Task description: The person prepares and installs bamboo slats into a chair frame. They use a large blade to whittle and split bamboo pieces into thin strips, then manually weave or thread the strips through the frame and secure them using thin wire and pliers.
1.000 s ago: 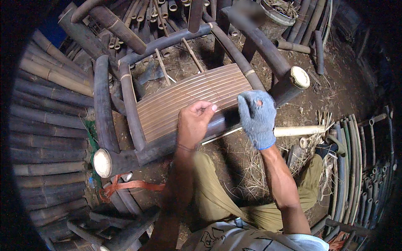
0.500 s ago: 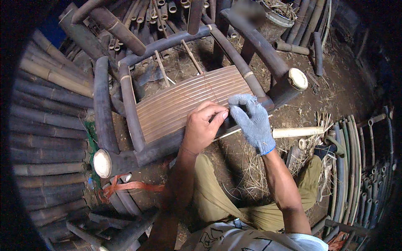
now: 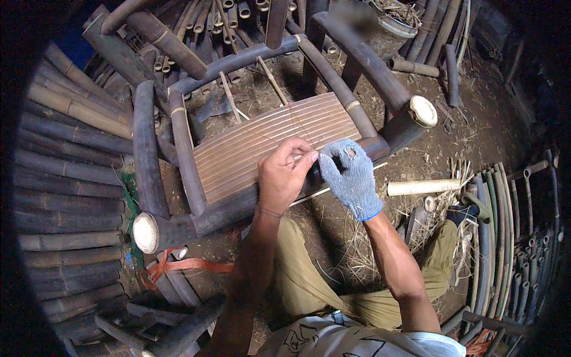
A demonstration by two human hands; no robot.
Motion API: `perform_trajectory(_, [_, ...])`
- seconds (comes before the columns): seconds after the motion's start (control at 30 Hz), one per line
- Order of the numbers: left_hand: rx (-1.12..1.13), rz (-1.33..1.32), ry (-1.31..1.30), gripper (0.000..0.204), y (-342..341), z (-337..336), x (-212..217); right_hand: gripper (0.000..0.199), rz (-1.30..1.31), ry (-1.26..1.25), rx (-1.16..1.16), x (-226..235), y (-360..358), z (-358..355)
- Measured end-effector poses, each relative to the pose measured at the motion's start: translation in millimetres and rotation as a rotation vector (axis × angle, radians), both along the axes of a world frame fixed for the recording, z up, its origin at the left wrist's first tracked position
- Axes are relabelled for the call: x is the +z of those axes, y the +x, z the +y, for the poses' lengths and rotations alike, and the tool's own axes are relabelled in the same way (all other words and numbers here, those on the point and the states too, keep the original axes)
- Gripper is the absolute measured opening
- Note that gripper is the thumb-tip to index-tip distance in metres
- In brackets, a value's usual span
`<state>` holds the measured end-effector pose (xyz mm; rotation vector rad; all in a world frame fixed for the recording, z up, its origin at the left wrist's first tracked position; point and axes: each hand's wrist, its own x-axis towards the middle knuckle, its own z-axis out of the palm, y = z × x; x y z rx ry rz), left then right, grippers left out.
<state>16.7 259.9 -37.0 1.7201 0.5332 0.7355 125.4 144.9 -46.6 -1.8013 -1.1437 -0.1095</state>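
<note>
A dark bamboo chair frame (image 3: 178,137) lies in front of me, its seat (image 3: 250,149) made of pale brown slats. My bare left hand (image 3: 284,178) pinches at the seat's front edge. My right hand (image 3: 352,178), in a worn grey-blue glove, is curled right beside it, the fingertips nearly touching. A thin pale bamboo strip (image 3: 309,197) runs under both hands along the front rail, and both seem to grip it. My knees in olive trousers (image 3: 309,285) are below.
Stacked dark bamboo poles (image 3: 65,178) fill the left and top. Thin curved bamboo rods (image 3: 505,238) stand at the right. A short pale bamboo piece (image 3: 422,187), dry straw (image 3: 369,256) and an orange strap (image 3: 184,265) lie on the dirt floor.
My gloved right hand has moved left and down to meet my left hand at the seat's front edge. The left hand has shifted slightly right.
</note>
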Motion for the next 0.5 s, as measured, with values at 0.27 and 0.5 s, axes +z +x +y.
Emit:
perform_trajectory(0.27, [-0.145, -0.09, -0.03, 0.011, 0.2, 2.7, -21.5, 0.018, -0.283, -0.015, -0.044, 7.8, 1.0, -3.8])
perform_trajectory(0.5, [-0.242, -0.136, -0.373, 0.015, 1.3, 2.5, -22.0, 0.024, -0.37, 0.003, -0.011, 13.7, -11.1, -8.1])
